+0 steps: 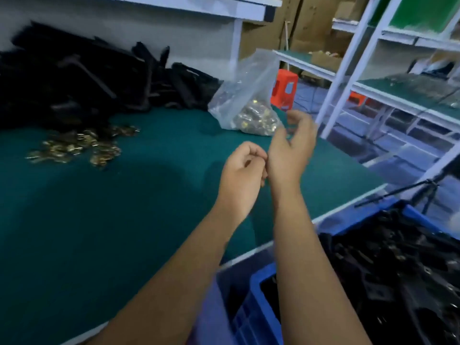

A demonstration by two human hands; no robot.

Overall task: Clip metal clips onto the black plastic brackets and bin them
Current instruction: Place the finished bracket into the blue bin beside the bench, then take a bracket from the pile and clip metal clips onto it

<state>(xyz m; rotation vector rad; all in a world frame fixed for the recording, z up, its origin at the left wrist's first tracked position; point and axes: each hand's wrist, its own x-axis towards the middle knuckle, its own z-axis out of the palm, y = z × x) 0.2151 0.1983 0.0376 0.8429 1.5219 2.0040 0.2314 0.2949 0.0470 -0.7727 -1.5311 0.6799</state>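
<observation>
A big heap of black plastic brackets (74,70) lies at the back left of the green table (124,207). In front of it sits a loose pile of brassy metal clips (79,148). A clear plastic bag (249,95) with more clips stands at the table's far right edge. My left hand (242,175) hovers over the table with fingers curled; I see nothing in it. My right hand (291,148) is just beside it, fingers apart and empty, close to the bag. A blue bin (261,307) of finished brackets sits below the table's right edge.
White shelving racks (361,58) with green shelves stand to the right. An orange stool (285,88) is on the floor behind the bag. Cardboard boxes (298,26) line the back wall. The image is motion-blurred.
</observation>
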